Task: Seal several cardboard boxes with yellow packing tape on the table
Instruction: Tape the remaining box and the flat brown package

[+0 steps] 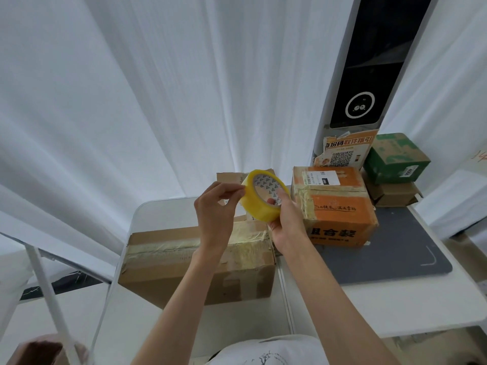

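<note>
tape roll in hand, loose end being sought; two boxes look taped, others unclear

the right hand (283, 219) grips the yellow tape roll (263, 198) through its core above the worktop (395, 304), while the left hand (218, 206) has its fingers (237, 192) pinching at the roll's outer edge, probably picking for the end. the brown box (200, 262) near the left edge and the orange box (334, 206) behind it already carry pale tape strips; the green box (395, 156) stacked at the far right corner looks unsealed by this tape, though that is hard to tell.
</note>
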`<action>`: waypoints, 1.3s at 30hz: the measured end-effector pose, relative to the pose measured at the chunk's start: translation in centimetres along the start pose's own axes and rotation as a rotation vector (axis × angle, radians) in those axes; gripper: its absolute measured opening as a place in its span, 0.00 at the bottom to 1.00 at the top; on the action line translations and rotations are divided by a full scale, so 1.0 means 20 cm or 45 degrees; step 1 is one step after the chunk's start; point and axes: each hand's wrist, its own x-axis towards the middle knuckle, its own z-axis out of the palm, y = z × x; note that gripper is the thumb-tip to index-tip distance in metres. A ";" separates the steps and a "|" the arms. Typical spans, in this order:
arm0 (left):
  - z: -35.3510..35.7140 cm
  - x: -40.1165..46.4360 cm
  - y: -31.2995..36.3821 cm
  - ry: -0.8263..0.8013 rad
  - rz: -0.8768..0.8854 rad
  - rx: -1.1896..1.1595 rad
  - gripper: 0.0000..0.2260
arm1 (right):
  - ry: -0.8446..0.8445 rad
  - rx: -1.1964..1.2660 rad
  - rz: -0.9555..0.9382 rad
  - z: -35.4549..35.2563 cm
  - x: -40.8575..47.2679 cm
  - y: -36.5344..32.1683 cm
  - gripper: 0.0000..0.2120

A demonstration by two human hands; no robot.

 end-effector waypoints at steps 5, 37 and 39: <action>0.03 0.01 -0.04 -0.064 0.041 0.125 0.03 | 0.006 -0.014 0.007 -0.01 0.01 0.03 0.11; -0.11 0.44 0.12 -0.666 -0.173 0.314 0.07 | -0.536 -1.220 -0.720 -0.08 -0.01 0.09 0.15; -0.13 0.46 0.13 -0.640 -0.165 0.272 0.07 | -0.548 -1.177 -0.927 -0.07 -0.03 0.10 0.20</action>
